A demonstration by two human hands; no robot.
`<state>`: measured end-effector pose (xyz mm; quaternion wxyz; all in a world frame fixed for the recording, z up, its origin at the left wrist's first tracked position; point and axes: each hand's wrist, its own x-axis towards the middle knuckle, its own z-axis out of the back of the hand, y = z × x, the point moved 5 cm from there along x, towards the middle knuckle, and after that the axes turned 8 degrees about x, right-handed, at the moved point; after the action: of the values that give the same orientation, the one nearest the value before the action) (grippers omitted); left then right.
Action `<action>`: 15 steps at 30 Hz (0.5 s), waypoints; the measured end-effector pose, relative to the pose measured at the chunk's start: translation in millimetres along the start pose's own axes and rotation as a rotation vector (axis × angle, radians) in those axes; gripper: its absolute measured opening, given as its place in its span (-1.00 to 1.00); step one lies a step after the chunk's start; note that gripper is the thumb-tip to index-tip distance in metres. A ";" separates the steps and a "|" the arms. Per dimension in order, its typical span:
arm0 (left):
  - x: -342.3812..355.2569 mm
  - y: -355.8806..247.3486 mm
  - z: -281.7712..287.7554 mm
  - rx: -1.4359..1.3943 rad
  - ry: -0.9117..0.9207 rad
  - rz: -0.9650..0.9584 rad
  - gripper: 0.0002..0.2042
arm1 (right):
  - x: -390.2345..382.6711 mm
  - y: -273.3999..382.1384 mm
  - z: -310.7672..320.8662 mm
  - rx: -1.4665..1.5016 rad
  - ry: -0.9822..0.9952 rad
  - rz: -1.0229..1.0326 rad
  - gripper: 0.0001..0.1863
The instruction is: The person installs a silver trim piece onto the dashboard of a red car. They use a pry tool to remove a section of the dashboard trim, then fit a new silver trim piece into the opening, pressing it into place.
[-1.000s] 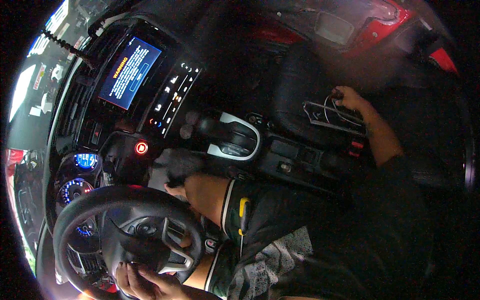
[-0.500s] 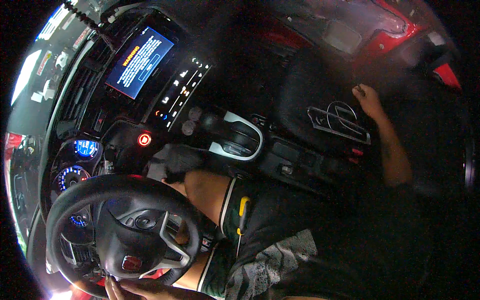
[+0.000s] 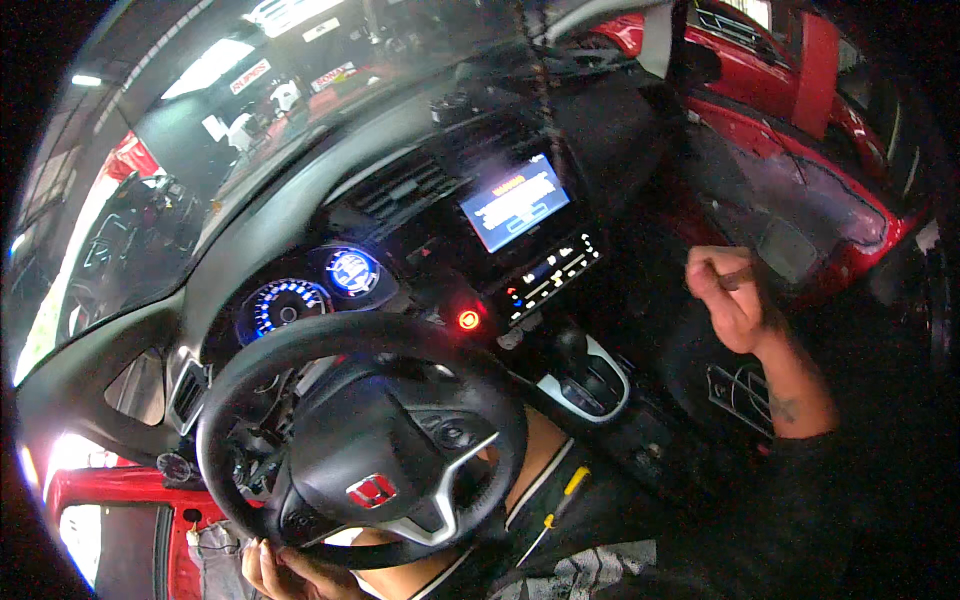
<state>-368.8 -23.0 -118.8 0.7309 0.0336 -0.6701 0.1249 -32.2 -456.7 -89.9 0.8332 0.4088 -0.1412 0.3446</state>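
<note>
The black steering wheel (image 3: 362,440) with silver trim fills the lower left. At the lowest part of its rim my left hand (image 3: 300,577) is closed, fingers curled up against the rim; part of the hand is cut off by the frame edge. My right hand (image 3: 728,298) is raised over the passenger side in a fist, with the thumb across the fingers. A small dark thing seems to be in it, too unclear to name. On my lap lies a screwdriver (image 3: 574,482) with a yellow and black handle, touched by neither hand.
Ahead are a lit instrument cluster (image 3: 290,305), a glowing red round button (image 3: 469,320) and a lit screen (image 3: 515,203). The gear selector (image 3: 585,385) stands on the centre console. A tray-like item with a loop (image 3: 740,395) lies right of it. A red car (image 3: 745,55) is outside.
My view has swung up toward the windshield. My right hand has come up and forward from above the passenger seat. The left hand stays at the wheel's lower rim.
</note>
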 end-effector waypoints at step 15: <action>-74.9 113.3 97.9 0.361 0.035 0.551 -0.73 | 325.9 -131.6 -12.3 -0.739 -0.251 -0.100 -0.66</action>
<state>-495.0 55.0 -196.5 0.6633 -0.0221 -0.6085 0.4350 293.5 -354.1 -5.9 0.9162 0.1265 -0.3365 0.1769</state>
